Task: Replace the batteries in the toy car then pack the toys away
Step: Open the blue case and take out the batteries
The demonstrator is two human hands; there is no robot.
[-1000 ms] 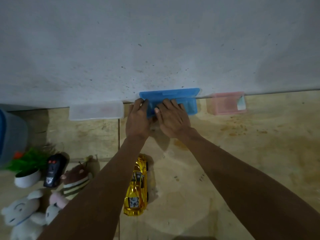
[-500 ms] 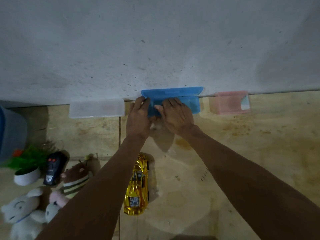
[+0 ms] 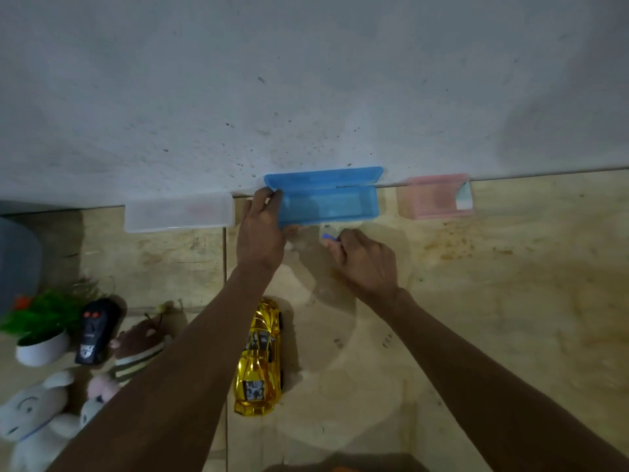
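A blue plastic box (image 3: 335,204) stands against the wall with its lid raised. My left hand (image 3: 260,229) grips the box's left end. Just in front of the box, my right hand (image 3: 362,262) pinches a small thing with a blue-purple tip (image 3: 329,237); what it is cannot be made out. The gold toy car (image 3: 259,359) lies on the floor between my forearms. A black remote control (image 3: 97,330) lies to the left.
A clear box (image 3: 178,212) and a pink box (image 3: 435,197) sit along the wall on either side of the blue one. Plush toys (image 3: 37,417), a striped plush (image 3: 139,352) and a potted plant (image 3: 41,332) crowd the lower left. A grey bin (image 3: 17,260) stands at the far left.
My right hand has pulled back out of the blue box toward me, now holding a small blue-tipped thing. The left hand stays on the box's left end.
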